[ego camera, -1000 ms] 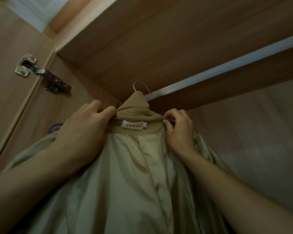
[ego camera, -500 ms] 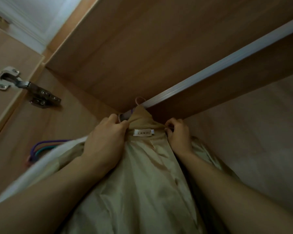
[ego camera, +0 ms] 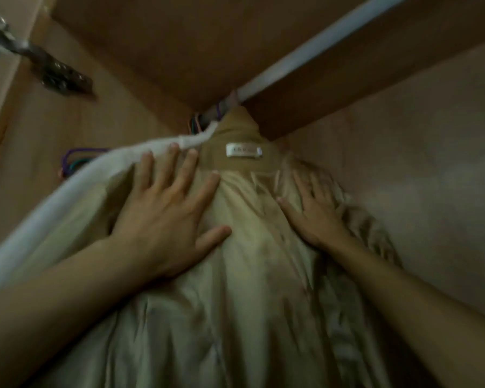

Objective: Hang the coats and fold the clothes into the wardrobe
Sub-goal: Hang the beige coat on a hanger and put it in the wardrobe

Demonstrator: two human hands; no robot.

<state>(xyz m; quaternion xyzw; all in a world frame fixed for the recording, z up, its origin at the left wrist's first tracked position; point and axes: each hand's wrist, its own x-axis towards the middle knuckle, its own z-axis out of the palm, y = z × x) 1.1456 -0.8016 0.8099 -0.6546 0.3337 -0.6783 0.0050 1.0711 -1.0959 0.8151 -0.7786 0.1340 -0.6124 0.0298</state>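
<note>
Letting go of the collar they had pinched a moment before, the left hand [ego camera: 163, 219] and right hand [ego camera: 317, 211] lay flat, fingers spread and released, on the beige satin-lined coat [ego camera: 235, 303]. It hung at twelve o'clock from the pale metal wardrobe rail [ego camera: 319, 43]. This coat looked hung, with only smoothing left.

The coat lining [ego camera: 235, 289] looked like thin satiny cloth, smooth with a soft sheen and loads of creases. The collar [ego camera: 235, 130] was matt, kinda felt-like tan fabric, with a white woven label [ego camera: 243, 150]. The white garment [ego camera: 67, 200] beside it looked soft and matt. The wardrobe panels [ego camera: 151, 37] were matt wood-grain, the rail [ego camera: 319, 44] smooth pale metal, the hinge [ego camera: 59, 77] dull metal.
</note>
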